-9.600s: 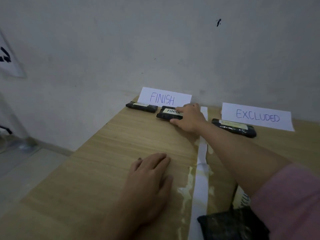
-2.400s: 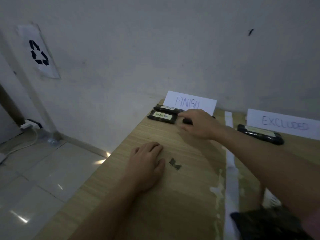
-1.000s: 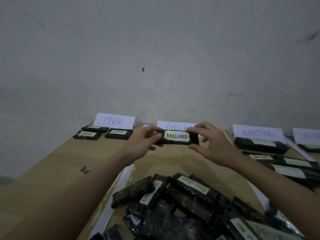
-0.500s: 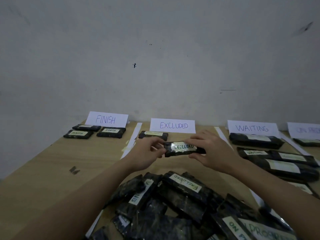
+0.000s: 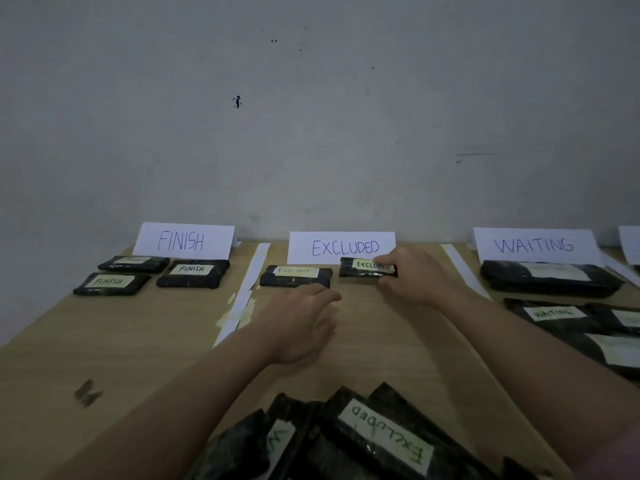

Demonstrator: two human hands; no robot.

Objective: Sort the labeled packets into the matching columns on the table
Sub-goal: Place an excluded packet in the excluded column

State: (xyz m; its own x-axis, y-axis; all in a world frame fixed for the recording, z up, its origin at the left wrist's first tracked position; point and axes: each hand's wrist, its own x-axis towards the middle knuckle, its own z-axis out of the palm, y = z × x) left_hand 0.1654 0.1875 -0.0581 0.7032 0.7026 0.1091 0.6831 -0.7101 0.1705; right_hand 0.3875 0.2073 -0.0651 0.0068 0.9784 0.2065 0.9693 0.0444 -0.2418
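A pale wood-grain bench stood against a scuffed grey wall, dimly lit, with strips of white tape dividing its top into columns. Hand-lettered paper signs leaned at the wall's foot: an EXCLUDED sign in the middle, a FINISH sign to its left and a WAITING sign to its right.

The person's right hand gripped a dark packet by its right end, fingers curled over it, just in front of the EXCLUDED sign; whether it had touched down on the bench could not be told. The packet was black and glossy, oblong, with a pale label reading EXCLUDED. Another EXCLUDED packet lay just left of it. The left hand hovered in front of that sign, fingers relaxed and holding nothing.

Three FINISH packets lay left of the EXCLUDED sign, under their own sign, and several WAITING packets lay to its right. A heap of unsorted packets sat at the near edge.
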